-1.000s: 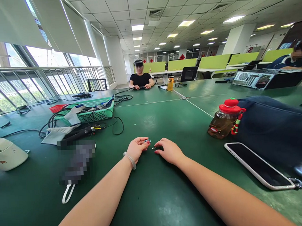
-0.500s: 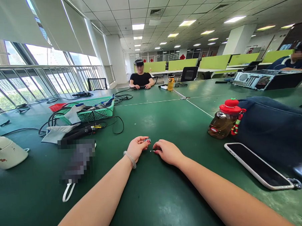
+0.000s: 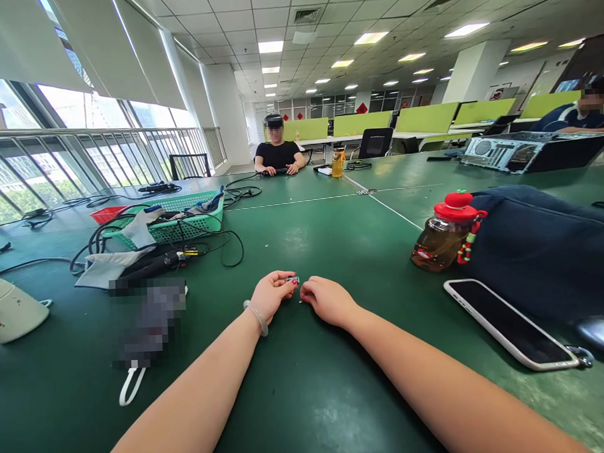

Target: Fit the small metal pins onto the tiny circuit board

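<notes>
My left hand (image 3: 271, 294), with a pale bangle (image 3: 256, 318) at the wrist, pinches a small silver rectangular piece (image 3: 295, 280) between thumb and fingers. Close beside it, on the right, my right hand (image 3: 329, 301) has its fingers curled together. Only a tiny light tip (image 3: 300, 301) shows at those fingertips; the rest is covered by the fingers. A narrow gap separates the two hands, just over the green table (image 3: 309, 386). Both pieces are too small to tell their exact kind.
Left of my hands lie a blurred dark pouch-like item (image 3: 153, 320), cables and a green basket (image 3: 214, 221). To the right are a phone (image 3: 506, 324), a red-lidded bottle (image 3: 440, 240) and a dark blue bag (image 3: 543, 249). A person (image 3: 277, 154) sits across the table.
My right fingers have turned and closed further over their small silver piece, so less of it shows. My left hand keeps its pinch. The whole view has shifted slightly.
</notes>
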`<state>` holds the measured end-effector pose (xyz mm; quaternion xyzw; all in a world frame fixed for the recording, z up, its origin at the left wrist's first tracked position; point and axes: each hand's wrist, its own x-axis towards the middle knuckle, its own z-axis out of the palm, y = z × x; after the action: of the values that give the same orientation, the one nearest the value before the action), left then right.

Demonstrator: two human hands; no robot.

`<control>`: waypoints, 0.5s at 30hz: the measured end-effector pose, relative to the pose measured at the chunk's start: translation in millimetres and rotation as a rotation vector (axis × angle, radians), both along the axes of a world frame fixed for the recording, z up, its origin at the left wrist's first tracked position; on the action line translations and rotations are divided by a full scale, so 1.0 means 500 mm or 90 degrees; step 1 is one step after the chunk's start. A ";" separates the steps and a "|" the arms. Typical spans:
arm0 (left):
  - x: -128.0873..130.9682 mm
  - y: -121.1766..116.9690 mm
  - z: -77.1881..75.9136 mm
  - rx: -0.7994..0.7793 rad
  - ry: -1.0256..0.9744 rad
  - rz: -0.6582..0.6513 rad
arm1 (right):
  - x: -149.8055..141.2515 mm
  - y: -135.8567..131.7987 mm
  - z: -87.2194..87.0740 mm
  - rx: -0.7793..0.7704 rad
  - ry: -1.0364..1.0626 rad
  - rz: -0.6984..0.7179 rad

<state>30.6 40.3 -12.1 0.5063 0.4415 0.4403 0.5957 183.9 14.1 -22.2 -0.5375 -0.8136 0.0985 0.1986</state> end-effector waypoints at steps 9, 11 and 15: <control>0.000 -0.001 -0.001 0.022 0.039 -0.014 | 0.009 0.030 0.002 -0.093 0.083 -0.083; 0.000 -0.001 -0.001 0.022 0.041 -0.014 | 0.009 0.027 0.003 -0.078 0.087 -0.082; 0.000 -0.002 0.000 0.037 0.048 -0.016 | 0.010 0.008 0.007 -0.019 0.047 -0.007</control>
<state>30.5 39.1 -12.0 0.5450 0.4443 0.4262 0.5692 189.1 18.0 -18.9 -0.5411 -0.8009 0.1297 0.2210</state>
